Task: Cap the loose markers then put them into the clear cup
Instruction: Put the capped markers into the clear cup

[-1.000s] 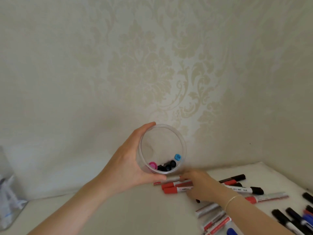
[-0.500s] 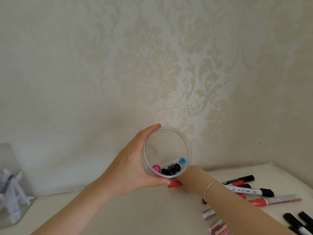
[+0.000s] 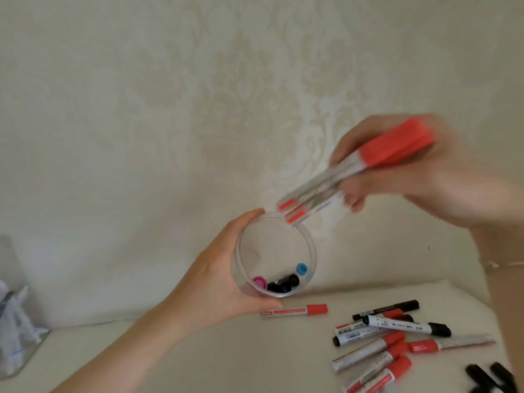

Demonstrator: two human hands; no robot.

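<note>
Several red-capped markers (image 3: 365, 168) are bunched in the right hand's (image 3: 419, 177) grasp, their tail ends at the rim of the clear cup (image 3: 246, 259). Gripping the tilted cup, the left hand (image 3: 215, 290) holds it above the table (image 3: 226, 358), where more markers (image 3: 397, 336) lie.

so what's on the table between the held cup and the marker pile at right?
Head view: one red-capped marker lies alone, just under the clear cup; bare table separates it from the marker pile.

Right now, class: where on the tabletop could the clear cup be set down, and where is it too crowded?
Free: the bare tabletop under the left forearm, between the clear container at the left edge and the lone red-capped marker. Crowded: the marker pile at lower right.
</note>
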